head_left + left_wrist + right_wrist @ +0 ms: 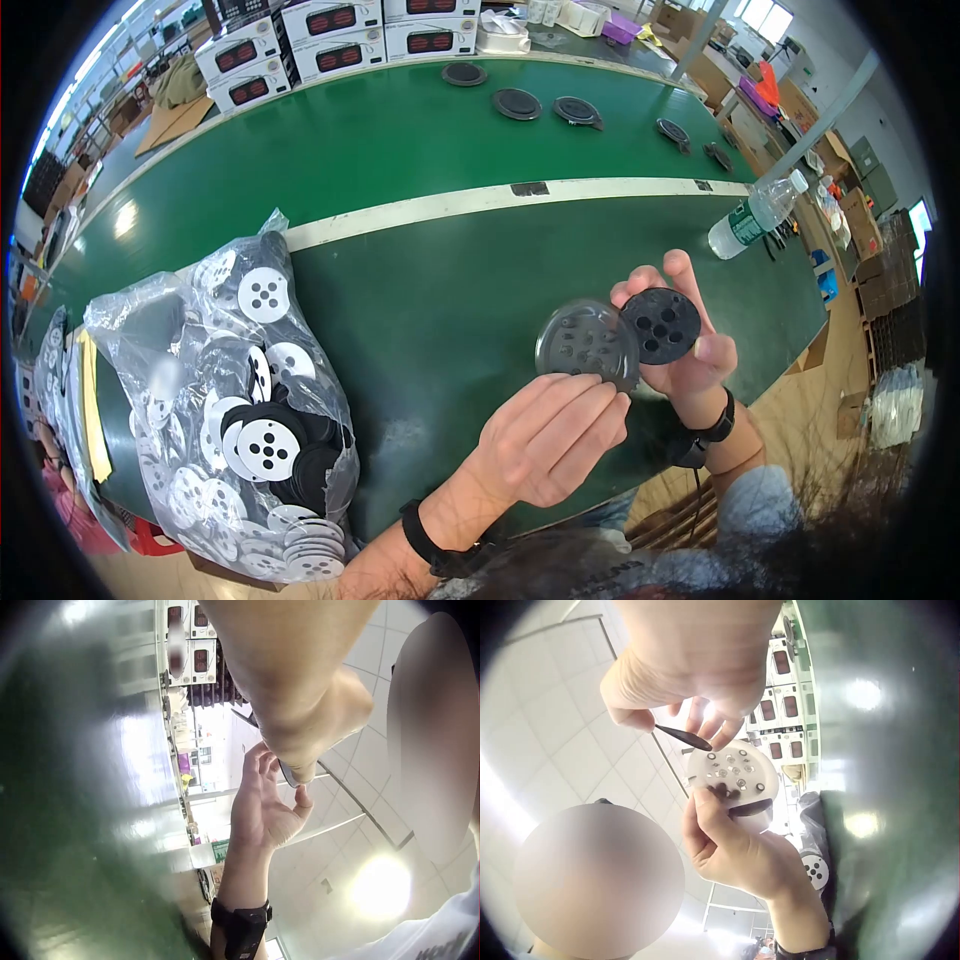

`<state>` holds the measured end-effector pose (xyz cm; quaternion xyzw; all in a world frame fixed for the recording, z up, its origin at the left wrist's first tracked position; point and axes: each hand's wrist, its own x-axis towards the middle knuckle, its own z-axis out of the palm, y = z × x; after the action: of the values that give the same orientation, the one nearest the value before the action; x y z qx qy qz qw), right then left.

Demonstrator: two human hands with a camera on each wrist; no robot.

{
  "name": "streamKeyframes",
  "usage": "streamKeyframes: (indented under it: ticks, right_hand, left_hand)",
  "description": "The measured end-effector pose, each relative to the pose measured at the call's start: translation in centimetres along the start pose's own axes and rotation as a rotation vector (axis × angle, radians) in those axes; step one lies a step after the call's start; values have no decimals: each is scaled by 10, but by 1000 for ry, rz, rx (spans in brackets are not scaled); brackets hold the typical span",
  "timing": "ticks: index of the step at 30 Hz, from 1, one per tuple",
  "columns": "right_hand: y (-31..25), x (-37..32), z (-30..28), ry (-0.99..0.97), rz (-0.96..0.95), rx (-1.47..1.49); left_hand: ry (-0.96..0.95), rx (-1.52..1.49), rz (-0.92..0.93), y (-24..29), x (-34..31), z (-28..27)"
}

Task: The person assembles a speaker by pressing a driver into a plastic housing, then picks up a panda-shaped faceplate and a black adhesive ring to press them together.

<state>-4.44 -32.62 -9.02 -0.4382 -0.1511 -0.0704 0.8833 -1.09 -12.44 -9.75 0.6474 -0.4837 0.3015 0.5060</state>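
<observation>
While the left hand (550,440), back uppermost, pinches a transparent round plastic cover (570,340) by its near rim above the green bench (440,300), the right hand (688,376), fingers raised, grasps a black perforated disc (660,326) just beside it. Pairing the two appears the current step; next presumably comes aligning them face to face.

The flat round black disc (682,320) bears darker dots. The round translucent plastic cover (585,342) is smoky grey, the smooth flat tabletop (430,280) dark green.
</observation>
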Motion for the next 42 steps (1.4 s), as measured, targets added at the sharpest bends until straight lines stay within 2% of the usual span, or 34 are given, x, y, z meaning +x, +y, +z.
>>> streamKeyframes:
  ticks: [7, 9, 11, 14, 16, 17, 20, 24, 30, 33, 36, 40, 42]
  right_hand:
    - [1, 1, -3, -28, 14, 74]
    - [0, 2, -4, -27, 25, 99]
    - [-1, 3, -6, -10, 37, 98]
    - [0, 7, -10, -16, 39, 114]
    - [1, 9, -11, -33, 43, 128]
    - [1, 9, -11, -42, 49, 133]
    - [2, 10, -12, -84, 51, 127]
    - [1, 9, -9, -75, 40, 25]
    - [2, 6, -4, -109, -65, -303]
    - [3, 6, -6, -190, -231, -516]
    - [-9, 6, 0, -271, -358, -873]
    - [-14, 9, 10, -246, -564, -1342]
    - [-14, 11, 11, -239, -592, -1433]
  left_hand:
    - [-49, 8, 36, 1, 3, -5]
    - [-119, 19, -52, 0, -3, -4]
    - [-89, -29, -220, 1, -1, -3]
    - [88, -203, -585, -2, 5, 0]
    - [235, -563, -940, -5, 4, 7]
    - [222, -694, -1050, -7, 5, 4]
    - [206, -801, -1145, -18, -1, 4]
    - [253, -915, -1171, -15, 5, 6]
    - [178, -897, -1169, -15, 5, 3]
    - [144, -823, -1107, -15, 4, 3]
    - [144, -834, -1089, -11, 8, 0]
    - [151, -845, -1050, -11, 6, 1]
    - [145, -856, -1035, -11, 5, 1]
